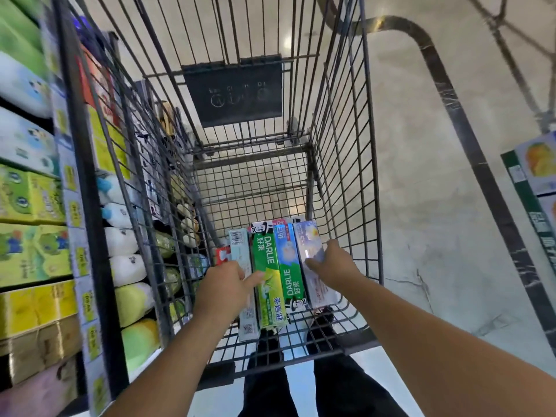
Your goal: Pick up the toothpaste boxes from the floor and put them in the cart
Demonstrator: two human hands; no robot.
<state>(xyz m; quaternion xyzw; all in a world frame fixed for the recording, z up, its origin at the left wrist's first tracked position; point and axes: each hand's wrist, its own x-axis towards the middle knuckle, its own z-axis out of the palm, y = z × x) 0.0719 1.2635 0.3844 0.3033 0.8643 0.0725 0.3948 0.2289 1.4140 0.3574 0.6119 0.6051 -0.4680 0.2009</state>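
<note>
Cart (346,176) floor: toothpaste boxes (270,275) under both hands.

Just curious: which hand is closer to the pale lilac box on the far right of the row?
Right. The right hand rests on the lilac box; the left hand is across the row, by the pale blue box.

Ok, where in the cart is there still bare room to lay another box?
The far half of the cart floor is bare mesh, from the far ends of the toothpaste boxes to the front wall. It is crowded near the person: boxes lie side by side under the left hand and right hand, nearly spanning the floor.
</note>
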